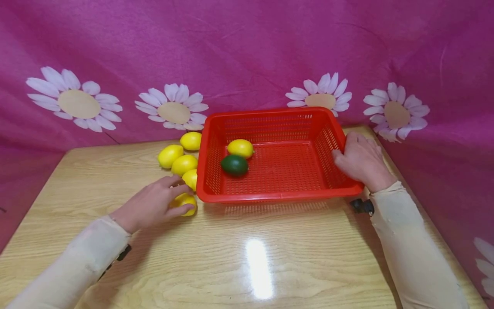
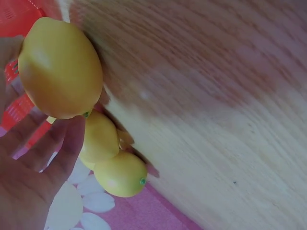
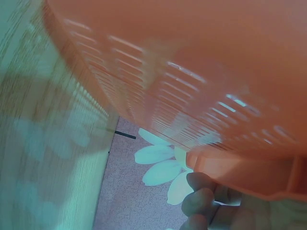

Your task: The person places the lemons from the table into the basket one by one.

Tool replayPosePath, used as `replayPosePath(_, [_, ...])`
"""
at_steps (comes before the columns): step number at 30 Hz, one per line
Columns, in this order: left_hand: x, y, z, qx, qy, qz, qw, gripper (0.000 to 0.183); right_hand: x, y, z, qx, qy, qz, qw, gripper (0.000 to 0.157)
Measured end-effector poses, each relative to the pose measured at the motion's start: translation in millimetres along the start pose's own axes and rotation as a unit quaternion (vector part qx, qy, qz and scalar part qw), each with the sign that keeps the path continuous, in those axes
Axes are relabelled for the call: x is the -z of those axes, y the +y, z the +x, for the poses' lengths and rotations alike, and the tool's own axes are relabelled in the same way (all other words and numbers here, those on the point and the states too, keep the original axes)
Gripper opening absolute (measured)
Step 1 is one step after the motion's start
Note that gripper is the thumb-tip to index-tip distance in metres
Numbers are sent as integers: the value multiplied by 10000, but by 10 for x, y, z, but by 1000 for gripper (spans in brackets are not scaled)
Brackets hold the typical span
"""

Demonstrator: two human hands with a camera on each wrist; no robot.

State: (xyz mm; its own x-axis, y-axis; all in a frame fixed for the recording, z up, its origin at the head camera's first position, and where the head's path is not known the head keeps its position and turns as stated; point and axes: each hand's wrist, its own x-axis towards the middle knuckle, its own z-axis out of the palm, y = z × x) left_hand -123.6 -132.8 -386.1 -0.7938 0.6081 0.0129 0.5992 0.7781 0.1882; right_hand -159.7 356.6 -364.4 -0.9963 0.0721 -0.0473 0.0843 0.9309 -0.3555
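Observation:
My left hand [image 1: 156,201] has its thumb and fingers around the nearest yellow lemon [image 2: 60,69], beside the front left corner of a red plastic basket [image 1: 278,196]. Several more lemons [image 1: 184,165] lie behind it along the basket's left wall, one of them partly hidden by my fingers. With my right hand [image 1: 363,159] I grip the basket's right rim, thumb over the top. In the right wrist view, curled fingers [image 3: 199,201] show under the rim. Inside the basket, toward its left end, a yellow lemon [image 1: 240,148] lies behind a dark green lemon-shaped fruit [image 1: 234,165].
The basket stands on a wood-grain table [image 1: 216,257], near its back edge. A magenta cloth [image 1: 239,51] with large white daisies hangs behind the table and along its right side. A bright light reflection shows on the tabletop in front.

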Motion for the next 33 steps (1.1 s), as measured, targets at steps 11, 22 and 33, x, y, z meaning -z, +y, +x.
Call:
replayPosePath(11, [-34, -2, -69, -243, 144, -115, 9995, 40, -3, -7, -6, 47, 70, 4, 10000, 50])
replayPosePath(22, [-21, 16, -92, -276, -35, -128, 9995, 42, -5, 2, -8, -1, -12, 42, 10000, 53])
replayPosePath(33, [-32, 24, -127, -517, -120, -230, 9983, 36, -4, 5, -6, -16, -48, 87, 9999, 53])
